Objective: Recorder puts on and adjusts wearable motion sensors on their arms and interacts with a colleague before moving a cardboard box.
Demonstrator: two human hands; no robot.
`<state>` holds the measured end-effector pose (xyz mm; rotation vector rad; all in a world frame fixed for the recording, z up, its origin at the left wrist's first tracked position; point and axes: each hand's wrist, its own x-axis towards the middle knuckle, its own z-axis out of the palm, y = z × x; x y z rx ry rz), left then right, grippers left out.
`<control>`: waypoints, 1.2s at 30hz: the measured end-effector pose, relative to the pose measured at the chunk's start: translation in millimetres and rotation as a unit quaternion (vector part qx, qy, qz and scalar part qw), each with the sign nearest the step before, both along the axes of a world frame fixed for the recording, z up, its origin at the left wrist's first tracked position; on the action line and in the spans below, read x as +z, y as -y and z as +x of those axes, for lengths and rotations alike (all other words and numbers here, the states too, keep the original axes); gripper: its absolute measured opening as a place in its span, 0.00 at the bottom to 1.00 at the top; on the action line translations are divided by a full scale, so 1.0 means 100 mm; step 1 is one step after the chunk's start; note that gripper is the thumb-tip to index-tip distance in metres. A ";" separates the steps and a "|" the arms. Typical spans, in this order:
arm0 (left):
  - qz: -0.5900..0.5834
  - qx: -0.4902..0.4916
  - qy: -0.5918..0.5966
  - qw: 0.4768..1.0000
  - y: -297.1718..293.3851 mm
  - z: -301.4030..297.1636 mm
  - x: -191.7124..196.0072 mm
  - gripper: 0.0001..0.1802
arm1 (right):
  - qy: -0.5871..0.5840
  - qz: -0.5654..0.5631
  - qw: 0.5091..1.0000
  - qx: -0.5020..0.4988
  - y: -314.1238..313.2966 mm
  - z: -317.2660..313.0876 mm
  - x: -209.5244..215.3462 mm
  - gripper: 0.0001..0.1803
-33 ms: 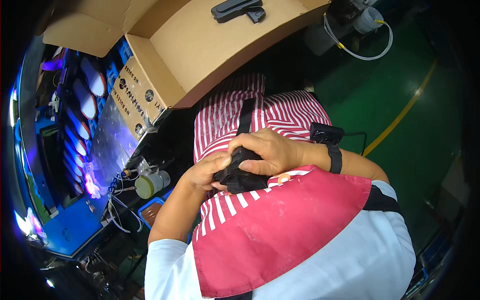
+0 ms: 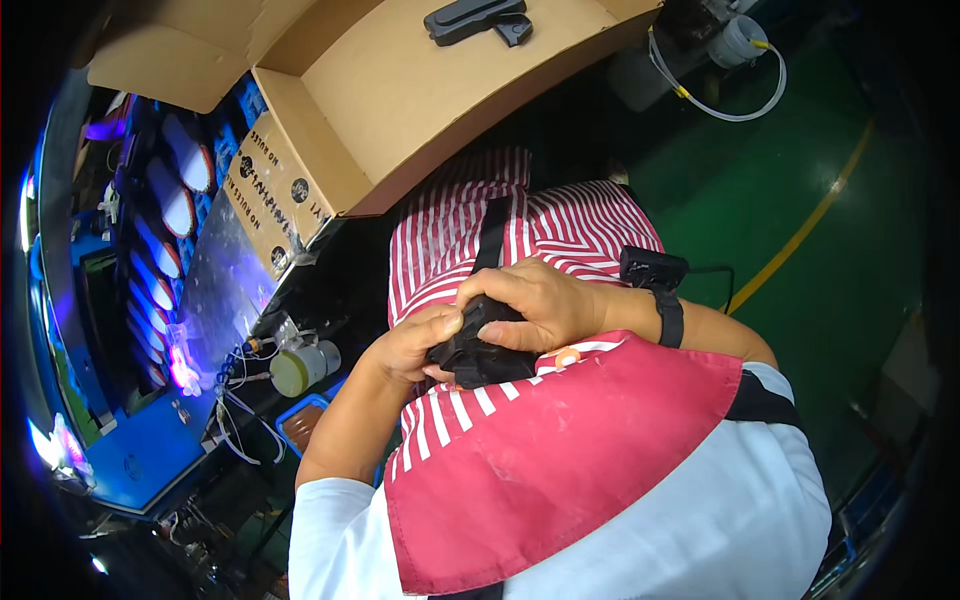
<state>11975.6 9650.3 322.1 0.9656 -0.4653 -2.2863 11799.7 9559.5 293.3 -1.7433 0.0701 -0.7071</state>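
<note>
Both of my hands meet over my lap, above a red-and-white striped apron (image 2: 560,225). Between them is a small black part (image 2: 478,352). My left hand (image 2: 410,345) grips its left side with the thumb on top. My right hand (image 2: 545,300) wraps over its top and right side, hiding most of it. A black band with a small black device (image 2: 655,272) sits on my right wrist.
An open cardboard box (image 2: 400,110) stands ahead, with a black plastic piece (image 2: 475,18) lying in it. To the left is a blue-lit bench (image 2: 150,440) with white oval pieces, wires and a small cylinder (image 2: 300,368). On the right is green floor with a yellow line (image 2: 800,235).
</note>
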 end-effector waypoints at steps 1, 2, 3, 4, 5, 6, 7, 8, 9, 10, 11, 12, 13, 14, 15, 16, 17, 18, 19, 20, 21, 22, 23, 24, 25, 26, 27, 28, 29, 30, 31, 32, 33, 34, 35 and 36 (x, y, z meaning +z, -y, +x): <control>0.013 0.010 0.009 1.000 -0.02 -0.01 0.02 0.27 | 0.000 0.003 1.000 -0.006 -0.02 0.00 0.00 0.19; 0.024 0.019 0.019 0.999 -0.05 -0.03 0.05 0.27 | 0.000 0.004 1.000 -0.013 -0.04 0.00 0.01 0.19; 0.036 0.029 0.028 0.999 -0.06 -0.04 0.07 0.27 | 0.001 0.005 1.000 -0.019 -0.06 -0.01 0.02 0.19; 0.043 0.015 0.022 0.999 -0.06 -0.01 0.07 0.26 | 0.002 0.006 0.999 -0.038 -0.10 -0.01 0.02 0.19; 0.048 0.019 0.025 0.998 -0.06 -0.01 0.09 0.26 | 0.000 0.010 0.999 -0.046 -0.12 -0.01 0.03 0.19; 0.054 0.023 0.027 0.998 -0.07 -0.02 0.11 0.26 | -0.002 0.014 0.998 -0.054 -0.14 -0.02 0.03 0.19; 0.060 0.028 0.029 0.997 -0.08 -0.03 0.13 0.26 | -0.004 0.017 0.998 -0.062 -0.16 -0.02 0.05 0.19; 0.064 0.028 0.011 0.998 -0.10 -0.01 0.10 0.26 | -0.008 0.019 0.998 -0.066 -0.18 -0.02 0.07 0.20; 0.067 0.018 0.019 0.997 -0.11 0.00 0.08 0.28 | -0.007 0.022 0.998 -0.066 -0.19 -0.02 0.07 0.20; 0.070 0.009 0.027 0.997 -0.12 0.01 0.07 0.29 | -0.006 0.025 0.998 -0.066 -0.21 -0.02 0.08 0.20; 0.074 -0.001 0.034 0.997 -0.13 0.02 0.05 0.31 | -0.006 0.029 0.997 -0.066 -0.22 -0.02 0.08 0.19; 0.075 -0.005 0.023 0.997 -0.14 0.03 0.03 0.31 | -0.010 0.031 0.998 -0.062 -0.22 -0.03 0.09 0.19; 0.068 -0.001 0.023 0.997 -0.14 0.02 0.05 0.30 | -0.014 0.037 0.997 -0.060 -0.22 -0.03 0.10 0.18; 0.059 0.003 0.021 0.998 -0.13 0.00 0.08 0.29 | -0.020 0.041 0.997 -0.058 -0.21 -0.04 0.12 0.18; 0.051 0.008 0.019 0.998 -0.12 -0.02 0.10 0.28 | -0.026 0.046 0.997 -0.055 -0.20 -0.04 0.13 0.17; 0.070 0.015 0.040 0.997 -0.11 -0.04 0.08 0.29 | -0.047 0.046 0.996 -0.054 -0.14 -0.05 0.14 0.16; 0.088 0.022 0.061 0.994 -0.11 -0.07 0.05 0.29 | -0.068 0.058 0.995 -0.053 -0.14 -0.06 0.09 0.16; 0.074 0.009 0.075 0.994 -0.08 -0.06 0.03 0.31 | -0.128 0.113 0.983 -0.064 -0.09 -0.08 0.07 0.17; 0.057 -0.003 0.088 0.994 -0.03 -0.04 0.01 0.32 | -0.187 0.167 0.965 -0.074 -0.02 -0.09 0.05 0.17; 0.017 0.037 0.070 0.997 -0.02 -0.04 0.01 0.33 | -0.165 0.206 0.958 -0.109 0.06 -0.11 0.05 0.18; -0.025 0.078 0.053 0.995 -0.03 -0.05 0.01 0.34 | -0.224 0.250 0.937 -0.096 0.11 -0.14 0.05 0.18; -0.069 0.053 0.106 0.990 -0.07 0.00 -0.05 0.31 | -0.242 0.225 0.939 -0.097 0.08 -0.13 0.04 0.19; -0.077 0.061 0.160 0.982 -0.04 -0.06 0.01 0.30 | -0.260 0.199 0.939 -0.100 0.06 -0.12 0.05 0.19; -0.084 0.070 0.214 0.971 -0.01 -0.18 0.10 0.30 | -0.248 0.212 0.941 -0.092 0.05 -0.10 0.04 0.19; -0.090 0.080 0.267 0.956 0.00 -0.25 0.15 0.29 | -0.235 0.225 0.942 -0.084 0.05 -0.09 0.02 0.19; -0.081 0.105 0.233 0.963 0.00 -0.24 0.15 0.27 | -0.220 0.239 0.942 -0.079 0.05 -0.08 0.01 0.19; -0.057 0.107 0.221 0.968 -0.02 -0.23 0.13 0.27 | -0.197 0.305 0.930 -0.049 0.06 -0.10 0.04 0.18; -0.032 0.109 0.209 0.971 -0.05 -0.20 0.09 0.27 | -0.173 0.370 0.912 -0.019 0.07 -0.12 0.08 0.18; -0.007 0.113 0.198 0.974 -0.08 -0.18 0.08 0.27 | -0.147 0.433 0.889 0.013 0.08 -0.13 0.09 0.18; -0.011 0.123 0.197 0.973 -0.08 -0.19 0.10 0.27 | -0.155 0.406 0.900 0.037 0.10 -0.13 0.06 0.20; -0.014 0.133 0.196 0.971 -0.08 -0.22 0.14 0.26 | -0.138 0.397 0.907 0.036 0.08 -0.12 0.02 0.20; -0.018 0.142 0.194 0.970 -0.07 -0.25 0.16 0.26 | -0.122 0.386 0.914 0.033 0.06 -0.10 -0.03 0.21; -0.027 0.153 0.192 0.969 -0.08 -0.27 0.14 0.26 | -0.120 0.400 0.907 0.042 0.06 -0.11 -0.05 0.22; -0.035 0.163 0.190 0.968 -0.09 -0.29 0.11 0.26 | -0.119 0.414 0.901 0.051 0.06 -0.12 -0.07 0.22; -0.044 0.174 0.187 0.966 -0.09 -0.30 0.09 0.26 | -0.118 0.428 0.894 0.060 0.06 -0.13 -0.09 0.23; -0.031 0.180 0.176 0.967 -0.09 -0.30 0.09 0.26 | -0.129 0.451 0.880 0.078 0.09 -0.16 -0.09 0.22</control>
